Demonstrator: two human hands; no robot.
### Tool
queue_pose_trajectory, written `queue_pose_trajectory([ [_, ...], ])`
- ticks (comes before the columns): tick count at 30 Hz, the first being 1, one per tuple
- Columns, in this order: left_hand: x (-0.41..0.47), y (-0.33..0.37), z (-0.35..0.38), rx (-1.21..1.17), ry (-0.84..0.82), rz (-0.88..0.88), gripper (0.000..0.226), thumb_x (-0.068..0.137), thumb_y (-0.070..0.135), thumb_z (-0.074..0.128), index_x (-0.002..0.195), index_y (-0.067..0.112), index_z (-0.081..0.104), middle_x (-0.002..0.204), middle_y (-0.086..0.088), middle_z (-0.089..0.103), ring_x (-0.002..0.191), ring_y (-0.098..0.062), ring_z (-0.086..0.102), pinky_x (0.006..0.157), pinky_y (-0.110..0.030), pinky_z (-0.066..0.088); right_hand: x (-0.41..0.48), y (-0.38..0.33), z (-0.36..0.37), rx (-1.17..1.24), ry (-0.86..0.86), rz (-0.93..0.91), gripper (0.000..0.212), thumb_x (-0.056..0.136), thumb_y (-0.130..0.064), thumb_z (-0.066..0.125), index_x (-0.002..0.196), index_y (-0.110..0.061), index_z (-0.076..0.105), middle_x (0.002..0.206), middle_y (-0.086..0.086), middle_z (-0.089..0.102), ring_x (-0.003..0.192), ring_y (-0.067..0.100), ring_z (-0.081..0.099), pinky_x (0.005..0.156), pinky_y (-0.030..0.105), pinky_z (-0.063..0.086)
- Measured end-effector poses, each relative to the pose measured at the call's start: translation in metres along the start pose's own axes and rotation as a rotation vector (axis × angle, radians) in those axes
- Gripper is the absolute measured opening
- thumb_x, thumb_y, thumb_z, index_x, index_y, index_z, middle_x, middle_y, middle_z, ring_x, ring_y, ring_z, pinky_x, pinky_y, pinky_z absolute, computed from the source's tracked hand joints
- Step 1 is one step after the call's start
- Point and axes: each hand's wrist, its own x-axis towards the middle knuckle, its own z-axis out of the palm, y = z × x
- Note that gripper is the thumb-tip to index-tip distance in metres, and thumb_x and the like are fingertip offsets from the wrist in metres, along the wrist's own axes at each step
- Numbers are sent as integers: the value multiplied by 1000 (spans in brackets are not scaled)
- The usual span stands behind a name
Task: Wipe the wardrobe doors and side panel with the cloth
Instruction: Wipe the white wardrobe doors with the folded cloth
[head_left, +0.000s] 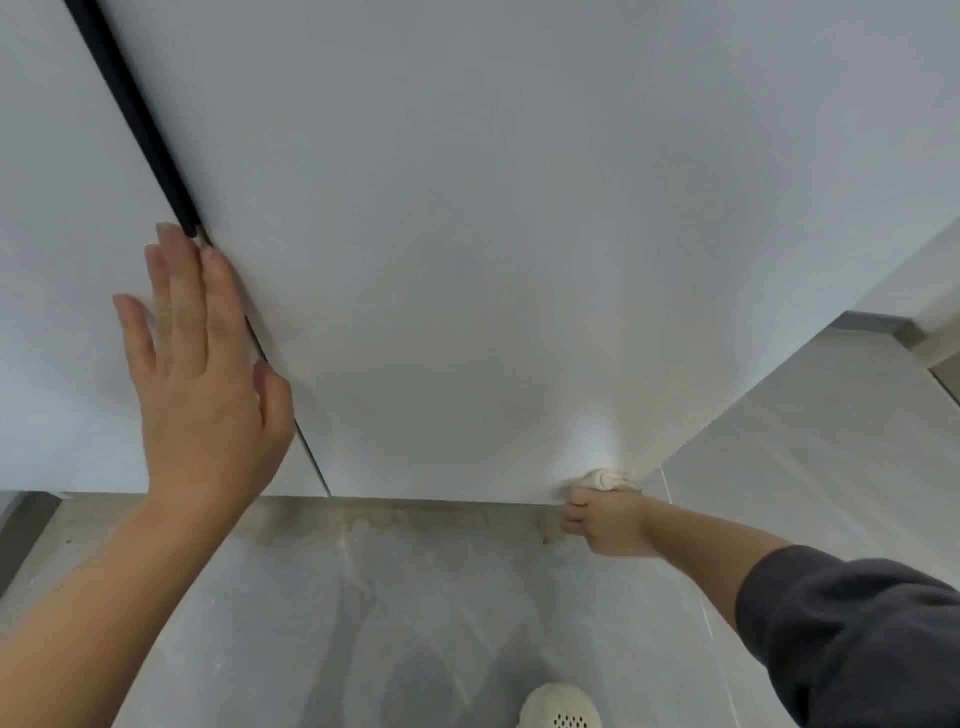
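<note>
lower right, the right hand, fingers curled round the cloth, wiped the wardrobe door, left hand flat, fingers straight; next, likely along its bottom edge

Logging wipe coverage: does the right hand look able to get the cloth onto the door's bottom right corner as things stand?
Probably yes: the right hand holds the cloth against the door at that corner; nothing stands between.

Grey tiled floor, cream shoe
</note>
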Motion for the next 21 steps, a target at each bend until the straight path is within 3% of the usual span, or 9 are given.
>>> queue_pose_trajectory([
  [8, 0, 3, 0, 20, -13, -23, 86, 77, -12, 55, 149, -6, 10, 156, -30, 7, 148, -21, -6, 118, -58, 5, -22, -7, 15, 127, 16, 87, 24, 38, -26, 83, 37, -23, 60, 63, -15, 60, 65, 12, 56, 79, 28, 27],
  [12, 0, 0, -2, 55, -24, 5, 81, 80, -5, 50, 150, -4, 10, 157, -28, 7, 148, -22, -6, 117, -58, 4, -37, -14, -2, 225, 170, 232, 25, 32, -24, 84, 39, -25, 60, 63, -10, 58, 62, 16, 53, 71, 29, 26],
  [16, 2, 8, -3, 56, -48, -32, 77, 81, 2, 44, 150, -6, 9, 157, -30, 5, 149, -29, -5, 117, -55, -1, -48, -16, -49, 498, 647, 594, 31, 48, -13, 79, 76, -24, 72, 86, -3, 55, 83, 19, 41, 69, 29, 25],
  [19, 1, 20, -5, 39, -56, -21, 78, 80, 5, 45, 149, -6, 11, 153, -36, 6, 145, -46, 4, 117, -59, 3, -67, 4, -96, 593, 998, 833, 37, 71, 1, 53, 93, -20, 73, 89, 0, 58, 83, 21, 45, 66, 31, 30],
  [21, 2, 30, -5, 7, -51, 1, 77, 80, 6, 44, 149, -6, 13, 151, -40, 8, 143, -51, 6, 116, -61, 6, -94, 23, -127, 592, 1210, 975, 39, 76, 6, 50, 97, -16, 73, 95, 1, 56, 82, 24, 48, 64, 36, 38],
])
